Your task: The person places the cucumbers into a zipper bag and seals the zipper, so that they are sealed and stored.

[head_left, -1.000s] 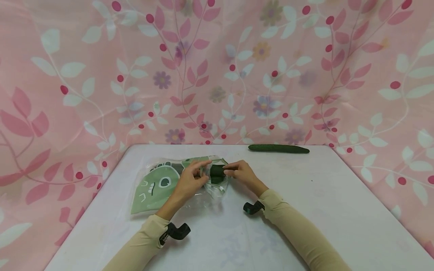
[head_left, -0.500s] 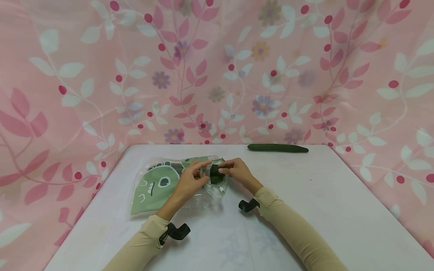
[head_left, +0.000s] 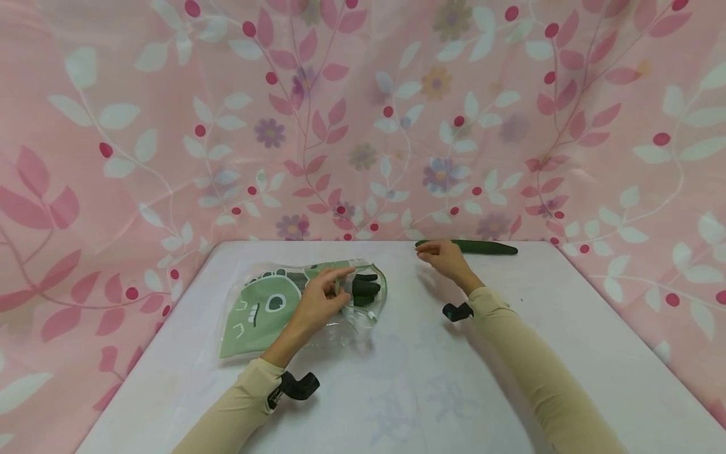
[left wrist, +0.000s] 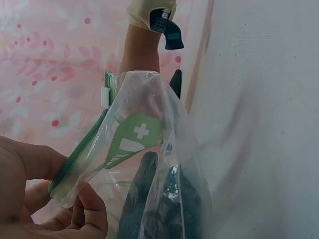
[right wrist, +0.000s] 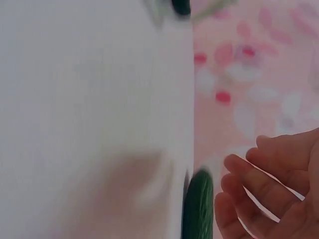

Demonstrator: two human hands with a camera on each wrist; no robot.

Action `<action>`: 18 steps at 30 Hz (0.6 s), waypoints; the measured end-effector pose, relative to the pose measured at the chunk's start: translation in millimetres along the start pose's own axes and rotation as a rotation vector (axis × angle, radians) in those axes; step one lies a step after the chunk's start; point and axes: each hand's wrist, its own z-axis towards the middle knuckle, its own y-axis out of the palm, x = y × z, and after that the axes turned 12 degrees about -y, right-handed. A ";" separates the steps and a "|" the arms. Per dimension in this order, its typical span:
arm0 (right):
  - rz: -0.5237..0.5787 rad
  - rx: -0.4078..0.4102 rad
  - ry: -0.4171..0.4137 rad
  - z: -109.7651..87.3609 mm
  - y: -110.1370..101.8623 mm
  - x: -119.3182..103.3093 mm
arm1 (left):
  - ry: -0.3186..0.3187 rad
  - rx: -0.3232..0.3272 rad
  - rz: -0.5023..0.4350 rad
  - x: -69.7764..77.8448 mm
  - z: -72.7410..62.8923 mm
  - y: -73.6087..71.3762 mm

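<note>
A clear zip bag (head_left: 263, 325) with a green cartoon print lies on the left half of the table, its mouth facing right. My left hand (head_left: 317, 304) pinches the bag's edge beside the green zip strip (left wrist: 82, 152), which carries a white slider (left wrist: 104, 97). Several dark green cucumbers (head_left: 365, 288) are inside, their ends showing at the mouth. One more cucumber (head_left: 488, 247) lies near the table's far edge. Over its left end my right hand (head_left: 448, 258) reaches with loosely bent fingers; the right wrist view shows this hand (right wrist: 269, 184) beside the cucumber's tip (right wrist: 200, 199), holding nothing.
A white cloth covers the table (head_left: 431, 391). Behind it hangs a pink curtain (head_left: 363, 126) patterned with leaves and flowers, which also runs along both sides. Each wrist wears a small black camera (head_left: 300, 386).
My right hand has left the cucumber it was pushing into the bag and moved right and back to the cucumber on the table. My left hand keeps its place on the bag.
</note>
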 end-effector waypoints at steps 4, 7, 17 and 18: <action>-0.173 0.024 -0.027 -2.5 -28.3 25.9 | -0.002 0.001 -0.001 -0.9 0.2 1.5; -0.267 0.031 -0.034 -6.8 -45.7 40.1 | 0.004 -0.003 0.002 -1.4 -0.7 2.4; -0.335 -0.004 0.069 -11.4 -89.2 67.3 | -0.006 0.000 -0.007 -0.6 0.1 1.5; -0.337 -0.006 0.081 -12.9 -91.5 70.1 | -0.011 0.000 -0.007 -1.4 -0.1 1.7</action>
